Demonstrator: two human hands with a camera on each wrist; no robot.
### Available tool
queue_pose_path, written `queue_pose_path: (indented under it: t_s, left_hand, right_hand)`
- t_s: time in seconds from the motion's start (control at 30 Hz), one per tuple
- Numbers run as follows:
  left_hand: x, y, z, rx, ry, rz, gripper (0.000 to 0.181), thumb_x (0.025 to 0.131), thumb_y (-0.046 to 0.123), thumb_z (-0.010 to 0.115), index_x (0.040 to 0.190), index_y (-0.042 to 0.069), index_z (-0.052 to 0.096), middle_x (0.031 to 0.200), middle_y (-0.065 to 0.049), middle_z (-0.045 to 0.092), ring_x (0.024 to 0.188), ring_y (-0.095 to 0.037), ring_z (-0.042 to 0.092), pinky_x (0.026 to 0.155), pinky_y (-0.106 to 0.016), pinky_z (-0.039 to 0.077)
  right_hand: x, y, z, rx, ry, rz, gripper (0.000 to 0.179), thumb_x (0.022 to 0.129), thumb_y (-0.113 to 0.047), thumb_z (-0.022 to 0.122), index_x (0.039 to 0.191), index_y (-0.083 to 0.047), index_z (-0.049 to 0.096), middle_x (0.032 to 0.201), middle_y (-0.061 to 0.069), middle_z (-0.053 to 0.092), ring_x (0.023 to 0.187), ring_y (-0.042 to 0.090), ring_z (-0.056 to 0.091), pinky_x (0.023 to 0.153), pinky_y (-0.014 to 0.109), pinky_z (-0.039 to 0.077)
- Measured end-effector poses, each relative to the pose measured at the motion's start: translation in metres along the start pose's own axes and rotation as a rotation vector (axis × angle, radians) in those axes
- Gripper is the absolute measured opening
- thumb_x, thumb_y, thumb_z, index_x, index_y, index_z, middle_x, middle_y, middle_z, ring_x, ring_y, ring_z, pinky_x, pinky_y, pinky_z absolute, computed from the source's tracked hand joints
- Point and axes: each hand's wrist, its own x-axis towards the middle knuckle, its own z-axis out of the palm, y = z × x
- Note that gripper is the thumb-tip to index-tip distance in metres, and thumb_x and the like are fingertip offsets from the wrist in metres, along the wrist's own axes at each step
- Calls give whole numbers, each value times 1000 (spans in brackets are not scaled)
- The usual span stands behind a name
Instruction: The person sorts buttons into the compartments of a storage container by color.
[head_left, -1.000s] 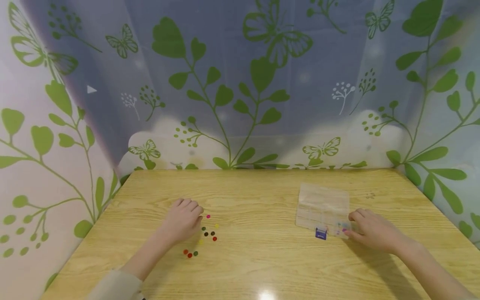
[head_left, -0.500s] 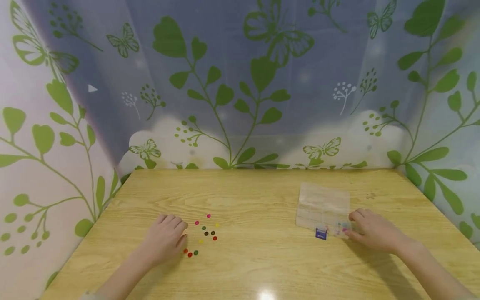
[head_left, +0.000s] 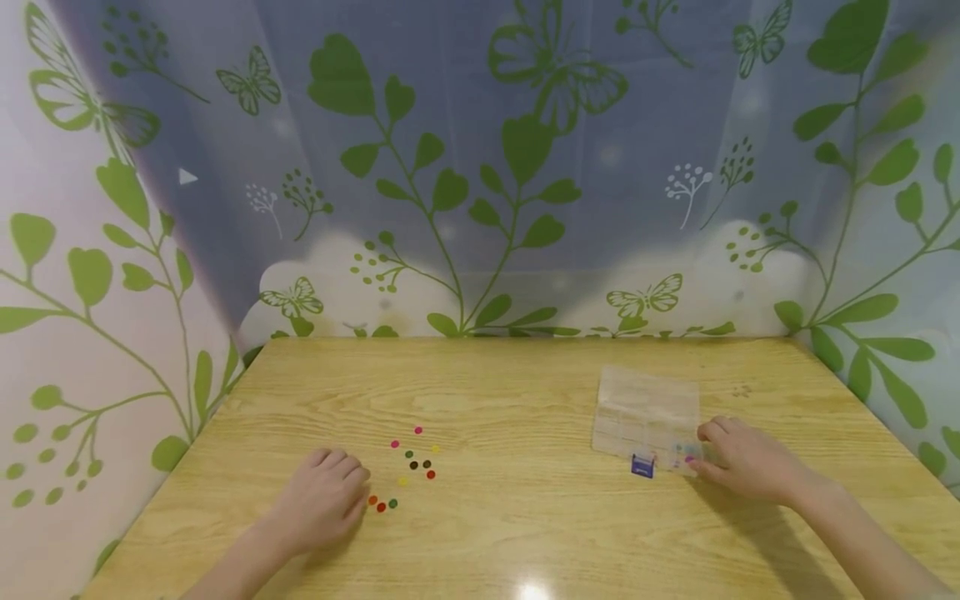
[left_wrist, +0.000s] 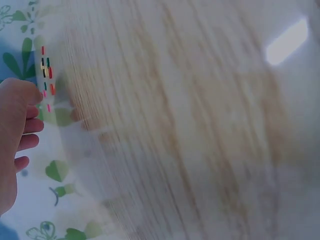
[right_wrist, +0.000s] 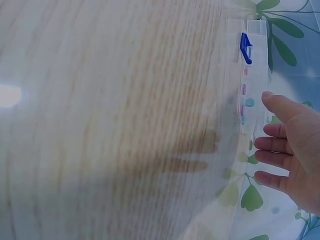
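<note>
A patterned backdrop (head_left: 450, 108) fills the upper part of the head view, blue and pale with green leaves and butterflies. In front of it is a wood-grain table (head_left: 517, 433). On the table's right side lies a clear plastic box (head_left: 645, 392), its plain part toward the back and its small compartments toward the front.

The right hand (head_left: 742, 462) is at the box's right edge, thumb at the front corner and apart from the relaxed, slightly spread fingers; whether the fingertips touch the plastic, I cannot tell. The left hand (head_left: 322, 500), well apart on the other side, rests low over the table, its fingers loosely bent.

A blue clasp (head_left: 642, 466) sits at the front edge of the box. Small round discs (head_left: 427, 464) — magenta, yellow, green, red, orange and dark — lie scattered flat on the table just beside the left hand. Coloured pieces (head_left: 690, 460), pink, purple and teal, show in the compartments near the right thumb. Behind the right hand are faint specks (head_left: 741, 391) — too small to identify.
</note>
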Motion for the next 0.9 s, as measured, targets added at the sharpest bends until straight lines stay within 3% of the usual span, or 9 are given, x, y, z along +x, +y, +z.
queue_pose_path:
  t_s: [0.3,0.7,0.9]
  left_hand:
    - [-1,4,8,-44,-88,-9,8,78,21,64,80,15,58,81,3,54,79,-15,50,78,-38,42]
    - [1,2,11,-54,-30,43,8,76,19,68,75,17,60,76,5,55,74,-14,50,75,-37,45]
    - [2,4,7,-68,-77,37,6,79,20,67,78,15,63,78,5,56,76,-14,51,77,-38,45]
  right_hand:
    - [-1,1,2,-8,10,-9,34,83,-29,68,98,0,58,90,6,57,79,25,57,66,38,49]
    - [-1,1,-2,2,6,6,33,83,-28,67,99,0,58,91,6,57,79,24,57,66,38,48]
    - [-1,0,-2,0,5,0,34,84,-29,67,99,0,58,91,6,57,80,23,57,66,37,48]
